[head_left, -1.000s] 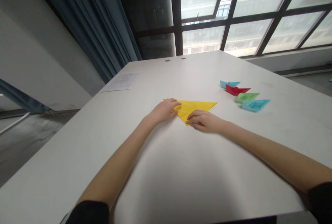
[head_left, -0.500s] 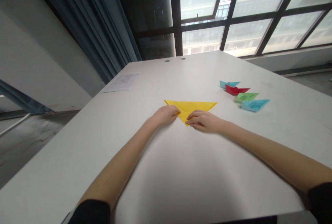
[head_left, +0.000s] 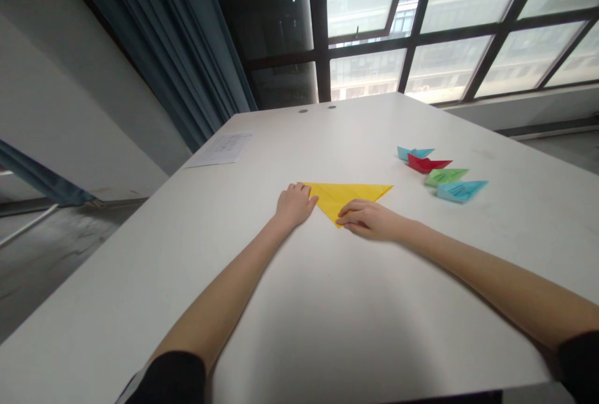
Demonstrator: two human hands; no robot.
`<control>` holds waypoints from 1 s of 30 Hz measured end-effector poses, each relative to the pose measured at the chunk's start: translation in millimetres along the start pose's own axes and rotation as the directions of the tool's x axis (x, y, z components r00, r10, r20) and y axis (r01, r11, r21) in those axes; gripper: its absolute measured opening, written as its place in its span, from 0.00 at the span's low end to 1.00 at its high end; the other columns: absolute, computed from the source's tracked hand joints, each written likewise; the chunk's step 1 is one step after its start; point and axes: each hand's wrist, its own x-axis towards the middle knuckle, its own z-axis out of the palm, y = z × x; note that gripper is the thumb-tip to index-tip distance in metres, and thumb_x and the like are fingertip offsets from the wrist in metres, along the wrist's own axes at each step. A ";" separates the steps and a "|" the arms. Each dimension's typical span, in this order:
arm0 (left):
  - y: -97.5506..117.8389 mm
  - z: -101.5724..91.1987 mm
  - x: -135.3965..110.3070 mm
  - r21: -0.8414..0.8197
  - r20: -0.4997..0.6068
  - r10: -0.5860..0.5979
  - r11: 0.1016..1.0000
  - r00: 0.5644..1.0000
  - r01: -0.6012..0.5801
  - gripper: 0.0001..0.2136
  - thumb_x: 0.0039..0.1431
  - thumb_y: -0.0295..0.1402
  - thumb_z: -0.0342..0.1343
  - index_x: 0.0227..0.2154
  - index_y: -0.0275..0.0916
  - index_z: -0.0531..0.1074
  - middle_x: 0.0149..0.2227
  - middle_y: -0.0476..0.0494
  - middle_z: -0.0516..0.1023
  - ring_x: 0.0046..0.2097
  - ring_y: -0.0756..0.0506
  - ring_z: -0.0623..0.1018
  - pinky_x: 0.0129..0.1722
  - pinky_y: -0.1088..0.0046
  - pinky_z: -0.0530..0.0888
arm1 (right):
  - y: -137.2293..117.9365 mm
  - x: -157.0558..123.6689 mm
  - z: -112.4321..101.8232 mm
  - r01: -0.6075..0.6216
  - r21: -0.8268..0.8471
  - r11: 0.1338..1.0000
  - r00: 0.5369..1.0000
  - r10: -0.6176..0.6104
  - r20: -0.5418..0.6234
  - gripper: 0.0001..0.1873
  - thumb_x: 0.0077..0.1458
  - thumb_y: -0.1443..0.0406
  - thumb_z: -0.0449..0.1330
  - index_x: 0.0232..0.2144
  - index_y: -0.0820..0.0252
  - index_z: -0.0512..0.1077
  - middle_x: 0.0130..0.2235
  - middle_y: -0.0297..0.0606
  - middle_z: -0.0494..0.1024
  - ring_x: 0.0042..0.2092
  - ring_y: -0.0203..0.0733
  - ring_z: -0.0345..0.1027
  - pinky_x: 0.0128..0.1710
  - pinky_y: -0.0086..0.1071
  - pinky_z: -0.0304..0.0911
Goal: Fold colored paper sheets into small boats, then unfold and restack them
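A folded yellow sheet of paper (head_left: 349,195) lies on the table as a triangle, its long edge away from me and its tip toward me. At its left corner, the fingers of my left hand (head_left: 294,204) are bent over the paper, covering that corner, with the thumb by the slanting left edge. My right hand (head_left: 367,219) holds the near tip with its fingers closed and pressed down. The fingertips partly hide the right slanting edge.
To the right on the white table (head_left: 290,304) stand folded paper boats: a light blue boat (head_left: 414,153), a red boat (head_left: 428,163), a green boat (head_left: 446,176) and a blue boat (head_left: 462,191). A printed sheet (head_left: 219,150) lies at the left edge.
My left hand has slid left and away from me, from the paper's left slanting edge to its left corner. My right hand stays at the near tip.
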 end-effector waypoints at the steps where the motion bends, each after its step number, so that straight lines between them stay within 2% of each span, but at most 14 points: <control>1: -1.2 1.7 0.4 0.001 0.002 -0.015 1.000 1.000 0.015 0.22 0.59 0.45 0.37 0.47 0.38 0.65 0.49 0.38 0.68 0.49 0.40 0.66 0.46 0.63 0.65 | -0.5 0.0 -0.1 -0.003 0.000 1.000 1.000 0.003 -0.001 0.12 0.54 0.68 0.52 0.39 0.58 0.73 0.41 0.43 0.74 0.43 0.40 0.67 0.44 0.35 0.62; 13: -23.0 11.4 9.0 -0.042 0.092 -0.137 0.989 0.986 0.142 0.38 0.49 0.60 0.35 0.56 0.37 0.52 0.59 0.32 0.55 0.57 0.33 0.57 0.51 0.51 0.58 | 3.2 -2.5 2.8 -0.007 0.005 1.000 1.000 0.007 0.007 0.13 0.55 0.67 0.51 0.41 0.58 0.73 0.42 0.43 0.74 0.43 0.40 0.66 0.44 0.36 0.62; 17: -27.2 17.5 11.4 -0.044 0.100 -0.184 0.981 0.978 0.189 0.39 0.49 0.59 0.36 0.57 0.36 0.51 0.61 0.32 0.51 0.60 0.32 0.52 0.53 0.45 0.53 | 2.2 -2.2 1.9 -0.002 0.007 1.000 1.000 0.002 0.006 0.13 0.55 0.67 0.51 0.40 0.59 0.73 0.42 0.43 0.73 0.43 0.40 0.66 0.45 0.36 0.62; 22: -19.0 19.0 11.8 -0.129 -0.013 -0.247 0.961 0.969 0.243 0.32 0.56 0.52 0.31 0.58 0.37 0.49 0.62 0.36 0.48 0.62 0.35 0.48 0.55 0.44 0.50 | 1.8 -1.5 1.0 -0.001 0.003 1.000 1.000 0.001 0.013 0.13 0.55 0.68 0.51 0.40 0.59 0.73 0.42 0.43 0.74 0.43 0.40 0.66 0.44 0.35 0.62; 24: -11.4 17.5 11.0 -0.162 -0.042 -0.204 0.967 0.978 0.195 0.28 0.59 0.47 0.29 0.58 0.38 0.49 0.62 0.38 0.48 0.63 0.38 0.47 0.55 0.45 0.50 | 2.6 -1.1 1.5 0.008 -0.002 1.000 1.000 -0.008 0.010 0.13 0.55 0.67 0.51 0.40 0.59 0.73 0.41 0.43 0.74 0.43 0.40 0.66 0.44 0.35 0.62; 26: -3.8 16.2 9.6 -0.161 -0.033 -0.063 0.985 0.997 0.057 0.26 0.60 0.45 0.30 0.59 0.39 0.48 0.63 0.42 0.46 0.63 0.41 0.45 0.57 0.47 0.49 | 3.3 -0.5 2.1 0.012 -0.008 1.000 1.000 -0.012 0.008 0.13 0.55 0.67 0.51 0.40 0.58 0.73 0.41 0.42 0.74 0.43 0.40 0.66 0.45 0.35 0.62; 28: 1.8 15.5 8.2 -0.171 0.047 0.085 0.982 0.995 -0.076 0.27 0.60 0.45 0.31 0.59 0.39 0.47 0.63 0.43 0.46 0.63 0.42 0.46 0.57 0.50 0.49 | 3.2 0.1 2.2 0.011 -0.015 1.000 1.000 -0.011 0.007 0.14 0.55 0.67 0.51 0.41 0.58 0.73 0.41 0.42 0.74 0.43 0.40 0.66 0.44 0.35 0.62; 30: 4.3 15.1 7.0 -0.176 0.130 0.155 0.976 0.979 -0.131 0.28 0.59 0.47 0.32 0.60 0.40 0.46 0.63 0.42 0.46 0.63 0.42 0.47 0.57 0.51 0.50 | 2.0 0.5 1.8 0.012 -0.018 1.000 1.000 -0.012 0.005 0.14 0.55 0.66 0.51 0.40 0.57 0.73 0.41 0.42 0.74 0.43 0.40 0.66 0.44 0.35 0.62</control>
